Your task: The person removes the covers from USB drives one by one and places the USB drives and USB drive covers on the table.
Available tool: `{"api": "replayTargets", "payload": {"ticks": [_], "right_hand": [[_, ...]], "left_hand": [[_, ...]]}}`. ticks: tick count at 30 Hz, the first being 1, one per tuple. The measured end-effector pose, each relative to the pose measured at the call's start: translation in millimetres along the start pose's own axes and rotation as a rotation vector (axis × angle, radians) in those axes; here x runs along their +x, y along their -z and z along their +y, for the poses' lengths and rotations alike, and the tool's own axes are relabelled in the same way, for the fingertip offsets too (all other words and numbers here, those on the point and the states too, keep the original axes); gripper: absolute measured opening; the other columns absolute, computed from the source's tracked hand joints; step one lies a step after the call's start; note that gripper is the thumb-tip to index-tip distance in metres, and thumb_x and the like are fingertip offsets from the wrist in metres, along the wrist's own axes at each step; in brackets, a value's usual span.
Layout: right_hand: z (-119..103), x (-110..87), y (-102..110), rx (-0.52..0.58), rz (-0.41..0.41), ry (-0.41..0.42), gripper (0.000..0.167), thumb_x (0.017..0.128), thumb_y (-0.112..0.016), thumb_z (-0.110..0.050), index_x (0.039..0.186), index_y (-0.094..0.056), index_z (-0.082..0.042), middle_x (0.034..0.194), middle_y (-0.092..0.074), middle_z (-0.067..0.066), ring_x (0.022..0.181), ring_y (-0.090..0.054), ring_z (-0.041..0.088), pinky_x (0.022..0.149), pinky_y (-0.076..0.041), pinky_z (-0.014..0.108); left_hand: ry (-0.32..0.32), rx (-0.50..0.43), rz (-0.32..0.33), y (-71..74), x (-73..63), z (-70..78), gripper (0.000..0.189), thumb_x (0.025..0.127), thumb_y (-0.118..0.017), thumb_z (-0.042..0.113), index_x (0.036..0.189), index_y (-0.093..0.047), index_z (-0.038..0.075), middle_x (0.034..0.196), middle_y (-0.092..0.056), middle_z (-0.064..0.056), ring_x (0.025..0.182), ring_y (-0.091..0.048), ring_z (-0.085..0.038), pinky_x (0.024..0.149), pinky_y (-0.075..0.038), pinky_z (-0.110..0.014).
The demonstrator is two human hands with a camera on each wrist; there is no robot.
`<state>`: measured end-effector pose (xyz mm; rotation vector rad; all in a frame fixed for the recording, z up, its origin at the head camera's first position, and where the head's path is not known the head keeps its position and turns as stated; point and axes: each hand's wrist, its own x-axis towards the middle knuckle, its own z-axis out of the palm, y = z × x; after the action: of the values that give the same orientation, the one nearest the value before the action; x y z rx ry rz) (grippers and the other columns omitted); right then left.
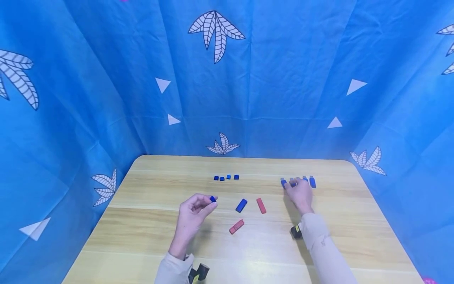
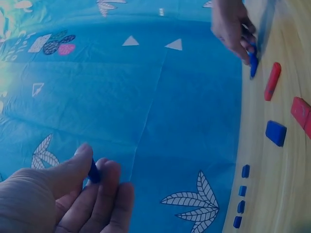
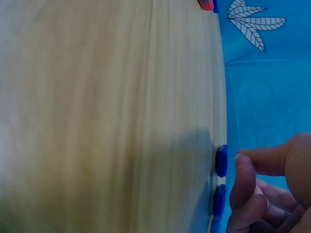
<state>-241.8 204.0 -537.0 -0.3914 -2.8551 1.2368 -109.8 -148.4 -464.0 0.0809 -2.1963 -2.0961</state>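
Note:
My left hand (image 1: 193, 213) is raised over the table's left half and pinches a small blue cap (image 1: 213, 199) between thumb and fingers. At the back right, my right hand (image 1: 299, 195) is over a row of blue USB sticks, its fingertips close beside the leftmost stick (image 1: 284, 184). Nothing shows between the thumb and index finger in the right wrist view. The row's rightmost USB stick (image 1: 312, 182) has its silver plug bare; the right hand partly covers those between. Several small blue caps (image 1: 228, 177) lie lined up at the back middle.
Between the hands lie a blue stick (image 1: 241, 205), a red stick (image 1: 261, 205) and another red stick (image 1: 236, 227) with a seam across it. The wooden table (image 1: 142, 228) ends at a blue patterned curtain (image 1: 283, 79) behind and on both sides.

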Motion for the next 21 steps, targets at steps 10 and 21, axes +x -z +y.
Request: {"api": "replayTargets", "payload": {"ticks": [10,21], "right_hand": [[0,2.9,0,-0.127,-0.011,-0.036,0.032,0.090,-0.075,-0.033,0.105,-0.077,-0.004,0.128,-0.068,0.026,0.088,-0.070,0.036,0.050,-0.044,0.029],[0,5.7,3,-0.131,-0.009,-0.057,0.052,0.089,-0.076,-0.036,0.049,-0.050,-0.016,0.047,-0.045,-0.007,0.041,-0.036,0.008,0.039,-0.031,0.025]], "left_hand": [[-0.059,0.086,-0.095,-10.4,1.5,2.0,0.025,0.091,-0.075,0.013,0.115,-0.069,0.011,0.117,-0.077,-0.010,0.105,-0.075,-0.018,0.096,-0.056,-0.019],[-0.153,0.309,-0.106,-23.9,15.5,10.0,0.027,0.091,-0.076,0.018,0.117,-0.072,0.014,0.110,-0.078,-0.002,0.103,-0.073,-0.017,0.102,-0.056,-0.043]]}}
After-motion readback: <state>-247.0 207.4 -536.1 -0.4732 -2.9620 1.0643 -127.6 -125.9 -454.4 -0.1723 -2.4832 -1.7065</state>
